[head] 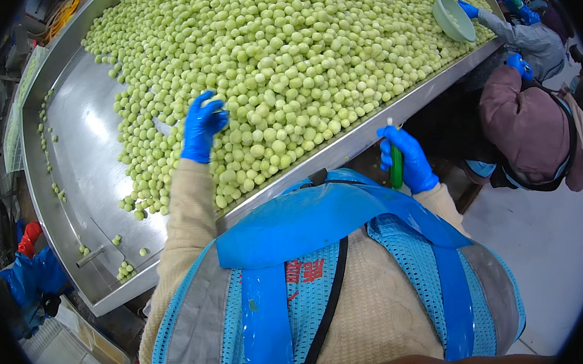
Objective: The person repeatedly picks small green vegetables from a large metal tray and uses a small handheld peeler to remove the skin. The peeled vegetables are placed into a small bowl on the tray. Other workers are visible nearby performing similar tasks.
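My left hand [203, 127], in a blue glove, is over the heap of round pale-green fruits [282, 70], its fingers curled around a fruit that shows only in part between them. My right hand [407, 158], also gloved in blue, is beyond the near rim of the metal table. It grips a small hand tool with a green handle [396, 167]. A short white tip sticks up from the fist; the tool's exact kind cannot be made out. The fruits look frosted and spread across the stainless-steel table [90, 131], thinning out towards the left.
A raised rim [320, 154] runs along the table's near side. On the table's left corner lies a metal scraper [92, 255] beside a few loose fruits. At right, a co-worker's gloved hand [469, 9] holds a pale-green bowl [453, 18]; another person sits nearer. Plastic crates [61, 359] stand lower left.
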`<state>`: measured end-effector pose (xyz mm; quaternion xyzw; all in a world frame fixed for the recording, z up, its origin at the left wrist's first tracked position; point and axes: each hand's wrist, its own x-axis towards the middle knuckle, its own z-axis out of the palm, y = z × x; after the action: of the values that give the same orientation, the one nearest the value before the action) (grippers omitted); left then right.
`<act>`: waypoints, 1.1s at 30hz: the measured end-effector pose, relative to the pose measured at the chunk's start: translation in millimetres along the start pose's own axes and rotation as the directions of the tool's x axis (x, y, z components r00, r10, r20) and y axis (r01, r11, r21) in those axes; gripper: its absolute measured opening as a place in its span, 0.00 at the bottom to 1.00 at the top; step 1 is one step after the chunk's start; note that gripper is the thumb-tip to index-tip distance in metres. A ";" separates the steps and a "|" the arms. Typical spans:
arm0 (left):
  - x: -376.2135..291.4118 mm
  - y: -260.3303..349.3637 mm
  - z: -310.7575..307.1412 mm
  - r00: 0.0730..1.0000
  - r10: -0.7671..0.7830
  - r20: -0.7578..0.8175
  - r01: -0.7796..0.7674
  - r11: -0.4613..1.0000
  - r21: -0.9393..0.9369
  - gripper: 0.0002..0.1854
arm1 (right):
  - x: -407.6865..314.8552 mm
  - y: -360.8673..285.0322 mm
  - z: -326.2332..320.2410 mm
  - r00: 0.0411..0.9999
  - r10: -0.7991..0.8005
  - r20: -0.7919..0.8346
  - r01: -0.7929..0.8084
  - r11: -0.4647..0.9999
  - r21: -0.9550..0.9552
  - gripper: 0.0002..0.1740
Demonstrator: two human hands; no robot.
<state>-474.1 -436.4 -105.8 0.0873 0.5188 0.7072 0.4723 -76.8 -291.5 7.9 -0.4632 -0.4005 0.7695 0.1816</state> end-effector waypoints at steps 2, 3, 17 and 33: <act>-17.5 -4.3 51.2 0.996 -0.017 0.086 0.010 0.996 0.088 0.24 | 10.5 -9.8 4.3 0.995 -0.099 0.031 0.100 0.994 -0.043 0.19; -31.3 0.8 81.1 0.997 -0.016 0.078 0.002 0.983 0.181 0.23 | 14.5 -17.3 9.3 0.988 -0.146 0.048 0.149 0.986 -0.070 0.19; -66.9 -8.5 213.5 0.913 -0.171 0.370 0.054 0.950 0.307 0.30 | 42.9 -60.9 24.0 0.907 -0.153 0.392 0.285 0.908 -0.306 0.25; 4.0 -49.8 277.5 0.804 -0.074 0.590 0.365 0.845 -0.391 0.26 | 76.3 -86.7 -68.4 0.956 -0.222 0.191 0.256 0.949 -0.182 0.26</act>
<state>-277.2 -251.8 -24.0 0.1034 0.1715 0.6964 0.6892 -64.6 -158.0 15.6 -0.3608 -0.5445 0.7327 0.1907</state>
